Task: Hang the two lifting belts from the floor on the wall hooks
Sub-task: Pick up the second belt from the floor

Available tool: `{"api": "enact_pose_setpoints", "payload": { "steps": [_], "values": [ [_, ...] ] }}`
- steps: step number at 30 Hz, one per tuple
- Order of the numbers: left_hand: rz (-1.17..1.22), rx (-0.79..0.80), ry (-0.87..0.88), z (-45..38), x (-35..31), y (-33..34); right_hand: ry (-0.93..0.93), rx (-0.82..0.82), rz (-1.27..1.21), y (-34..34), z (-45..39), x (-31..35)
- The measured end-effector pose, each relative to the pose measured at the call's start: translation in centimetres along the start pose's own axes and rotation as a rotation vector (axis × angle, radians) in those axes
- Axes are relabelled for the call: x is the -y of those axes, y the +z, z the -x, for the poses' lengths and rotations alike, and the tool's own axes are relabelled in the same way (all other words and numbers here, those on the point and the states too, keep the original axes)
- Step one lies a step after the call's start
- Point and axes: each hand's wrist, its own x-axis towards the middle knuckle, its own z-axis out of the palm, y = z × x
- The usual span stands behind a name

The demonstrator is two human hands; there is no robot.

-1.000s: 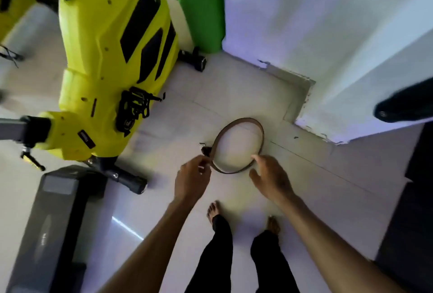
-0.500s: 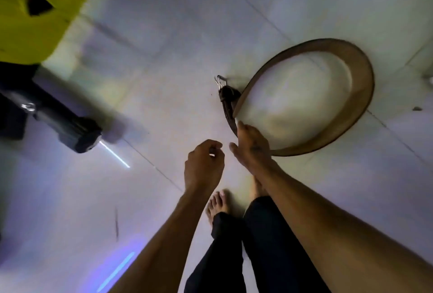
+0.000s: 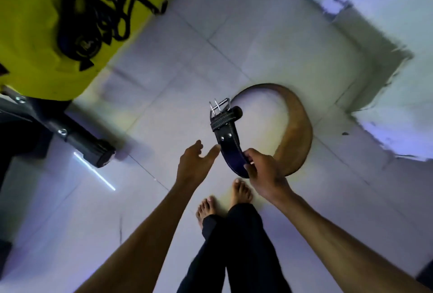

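Observation:
One lifting belt [image 3: 298, 128] curls in a loop above the pale tiled floor, its brown inner face showing on the right. Its black buckle end [image 3: 225, 121], with a metal double-prong buckle, points up and away from me. My right hand [image 3: 263, 171] is shut on the black strap just below the buckle end and holds it raised. My left hand [image 3: 194, 164] hovers open, fingers spread, just left of the strap without touching it. No second belt and no wall hooks are in view.
A yellow exercise machine [image 3: 46, 35] with a black pedal fills the upper left; its black base bar [image 3: 89, 142] juts across the floor at left. A white wall corner [image 3: 386, 82] stands at the right. My bare feet [image 3: 225, 201] are right below the belt.
My right hand has closed on the belt near its buckle and lifted that end off the floor. My left hand has opened and moved up beside the strap.

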Motion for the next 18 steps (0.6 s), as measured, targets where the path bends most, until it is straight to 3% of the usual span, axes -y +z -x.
{"api": "enact_pose_setpoints", "payload": {
  "steps": [3,7,13,18],
  "values": [
    [0.118,0.088,0.091,5.7,-6.7,-1.7,-0.024,-0.102,-0.123,-6.9,6.4,3.2],
    [0.221,0.145,0.371,14.2,-14.0,-3.8,-0.067,-0.247,-0.117,-15.4,14.5,7.1],
    [0.136,0.160,0.752,29.5,-23.7,-6.8,-0.178,-0.493,-0.327,-24.5,27.5,13.0],
    [0.097,0.373,0.988,43.2,-29.9,-7.2,-0.174,-0.701,-0.370,-30.4,38.2,15.1]
  ]
}}
